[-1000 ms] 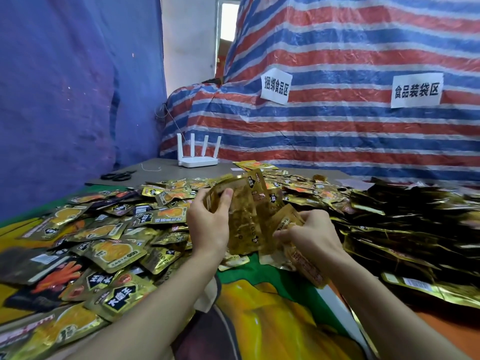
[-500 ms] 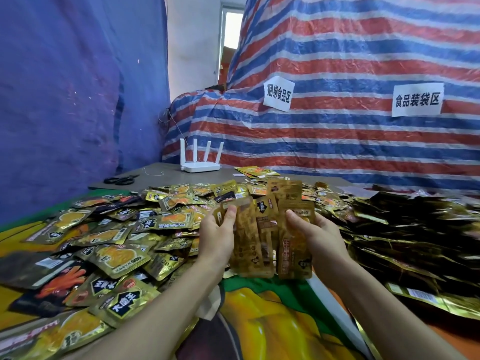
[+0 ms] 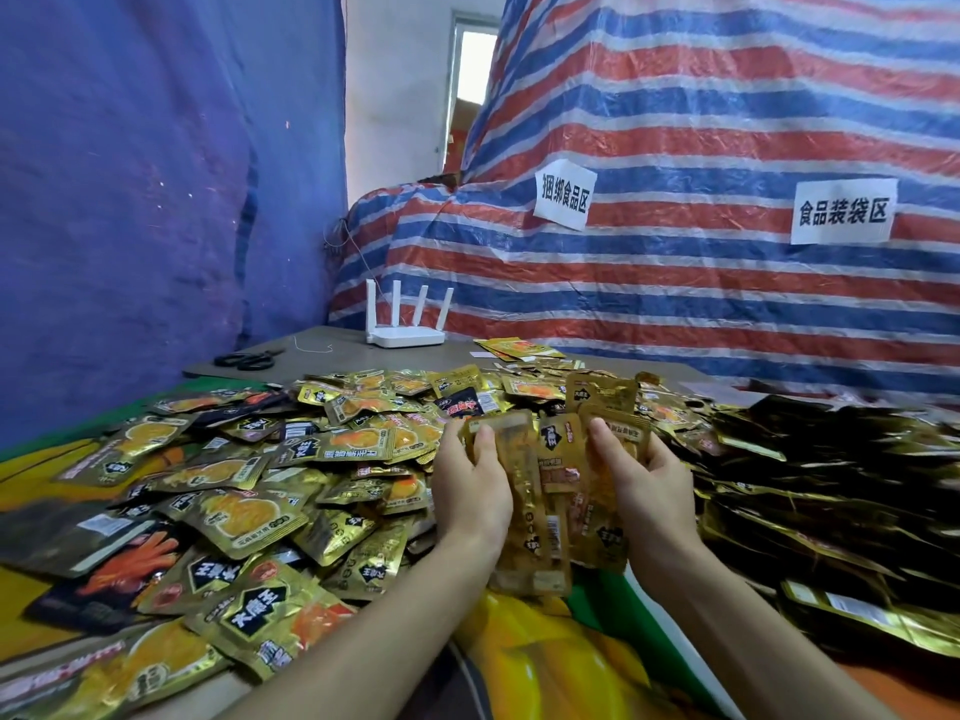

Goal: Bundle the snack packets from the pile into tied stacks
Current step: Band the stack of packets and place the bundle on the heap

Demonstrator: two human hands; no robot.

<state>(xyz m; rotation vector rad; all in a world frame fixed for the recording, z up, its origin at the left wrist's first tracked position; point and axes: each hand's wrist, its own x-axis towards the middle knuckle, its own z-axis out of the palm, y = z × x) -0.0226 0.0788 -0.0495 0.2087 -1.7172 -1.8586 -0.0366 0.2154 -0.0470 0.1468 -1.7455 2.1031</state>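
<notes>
Gripping upright packets, long axis roughly vertical, both hands' fingers pinch them.

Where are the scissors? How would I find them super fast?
Look at the bare grey tabletop beyond the snack packet pile. Left of the white router, by the blue wall, lie the scissors: black-handled, the only dark tool there.

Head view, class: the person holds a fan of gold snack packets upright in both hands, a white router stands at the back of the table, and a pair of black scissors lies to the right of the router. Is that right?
One detail is wrong. In the head view the black scissors lie to the left of the white router, near the blue wall, not to its right. The rest holds: the left hand and right hand hold the gold snack packets upright.
</notes>
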